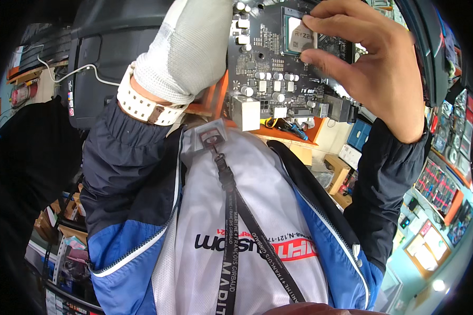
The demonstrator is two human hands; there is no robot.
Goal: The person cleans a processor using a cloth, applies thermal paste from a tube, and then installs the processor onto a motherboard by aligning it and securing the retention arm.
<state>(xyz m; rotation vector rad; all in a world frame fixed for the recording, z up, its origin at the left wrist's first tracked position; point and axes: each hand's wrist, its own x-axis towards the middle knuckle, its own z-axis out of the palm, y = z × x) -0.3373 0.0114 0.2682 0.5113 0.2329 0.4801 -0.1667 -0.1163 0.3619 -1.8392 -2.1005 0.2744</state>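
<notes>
My bare right hand (375, 63) pinches a processor (299, 35) by its edge, thumb below and fingers above. The processor's silver metal top faces up, and it sits at the socket area of a black motherboard (268, 55); I cannot tell whether it rests in the socket. Silver capacitors and connector ports line the board's near side. My left hand (194, 47), in a white-and-grey knitted glove, is at the board's left edge. Its fingers run past the top of the picture, so their hold is hidden. A white strap (147, 102) circles that wrist.
A large black case (97, 79) stands at the left with a white cable (94, 67) across it. Under the board's near edge is an orange surface (315, 131) with a blue-handled tool (295, 130). A lanyard (224, 176) hangs over my shirt.
</notes>
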